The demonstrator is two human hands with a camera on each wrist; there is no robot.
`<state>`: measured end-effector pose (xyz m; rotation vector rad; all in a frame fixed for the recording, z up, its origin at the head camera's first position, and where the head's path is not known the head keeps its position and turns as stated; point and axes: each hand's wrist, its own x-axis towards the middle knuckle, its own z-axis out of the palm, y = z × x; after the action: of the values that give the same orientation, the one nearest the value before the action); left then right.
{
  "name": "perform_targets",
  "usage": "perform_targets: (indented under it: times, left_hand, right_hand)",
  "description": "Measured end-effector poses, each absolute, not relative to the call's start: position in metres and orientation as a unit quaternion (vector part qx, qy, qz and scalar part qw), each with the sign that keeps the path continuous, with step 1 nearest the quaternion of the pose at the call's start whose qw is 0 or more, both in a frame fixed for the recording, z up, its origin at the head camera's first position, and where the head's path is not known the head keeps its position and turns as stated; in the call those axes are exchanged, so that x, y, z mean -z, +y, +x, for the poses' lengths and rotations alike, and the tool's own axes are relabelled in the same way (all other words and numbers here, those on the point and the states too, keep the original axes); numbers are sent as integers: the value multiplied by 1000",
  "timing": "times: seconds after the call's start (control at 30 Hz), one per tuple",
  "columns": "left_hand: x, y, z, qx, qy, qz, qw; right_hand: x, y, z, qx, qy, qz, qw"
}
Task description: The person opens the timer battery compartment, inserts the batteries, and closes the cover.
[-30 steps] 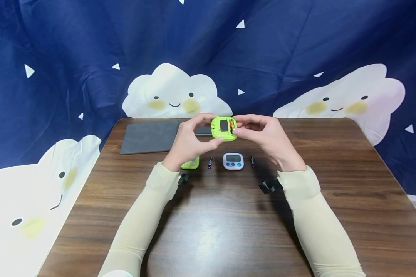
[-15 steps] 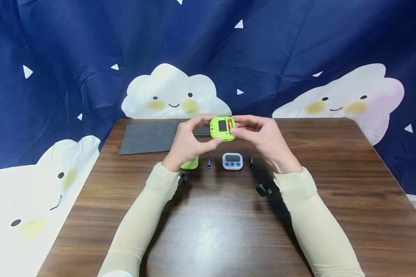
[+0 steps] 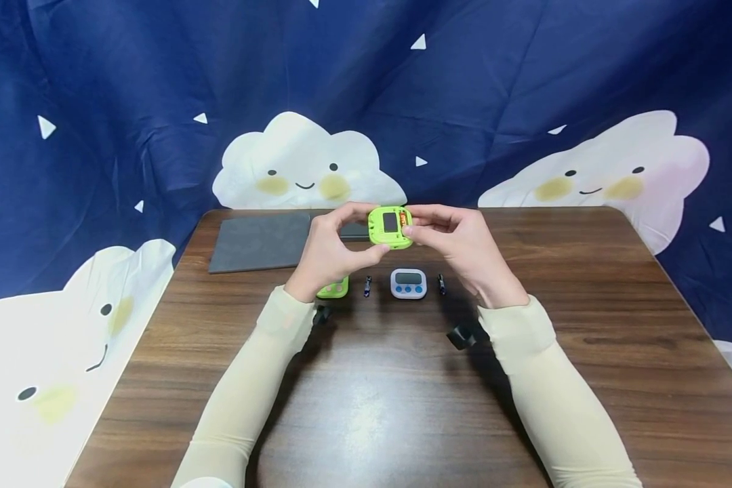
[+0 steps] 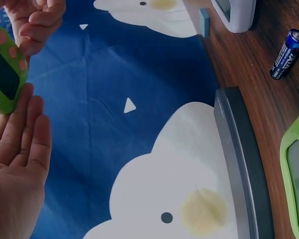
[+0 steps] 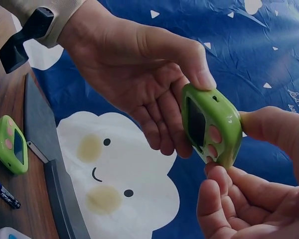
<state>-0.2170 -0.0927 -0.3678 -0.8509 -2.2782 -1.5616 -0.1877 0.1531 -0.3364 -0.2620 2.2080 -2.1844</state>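
Above the far part of the table, both hands hold a light green digital timer [image 3: 375, 238], its back turned to the head view. Its battery slot is uncovered, with a red-orange battery [image 3: 403, 217] in it. My left hand [image 3: 331, 252] grips the timer's left side between thumb and fingers. At the opposite edge my right hand [image 3: 468, 245] pinches it, the thumb lying at the battery. Pink buttons and a dark screen show on the timer's front [image 5: 197, 122] in the right wrist view, where the battery is hidden.
On the wooden table [image 3: 366, 407] lie a white timer [image 3: 409, 289], a second green timer [image 3: 335, 290] partly behind the left wrist, and two dark blue batteries, one left [image 3: 368, 286] and one right [image 3: 442, 284]. A dark grey flat board [image 3: 259, 242] lies at back left.
The right hand has shifted slightly left, its thumb moving further over the slot. More of the red-orange battery shows lying in it. The left hand still holds the timer.
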Motion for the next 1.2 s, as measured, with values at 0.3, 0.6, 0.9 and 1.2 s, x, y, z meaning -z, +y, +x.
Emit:
perform_targets:
  times: [0.3,0.6,0.9,1.2]
  left_hand:
    - [366,-89,-216,526,-783,-301,140]
    - [365,-91,-217,544,-775,-293,134]
    - [364,-95,-216,563,-767,-283,120]
    - [364,-92,-215,571,-763,-279,115]
  right_hand:
    - [335,163,-186,693,715,-86,13]
    - [354,231,-174,588,806,-68,-9]
    - [399,316,-147,524,848,-59,59]
    - [435,364,-120,438,886,-70,133]
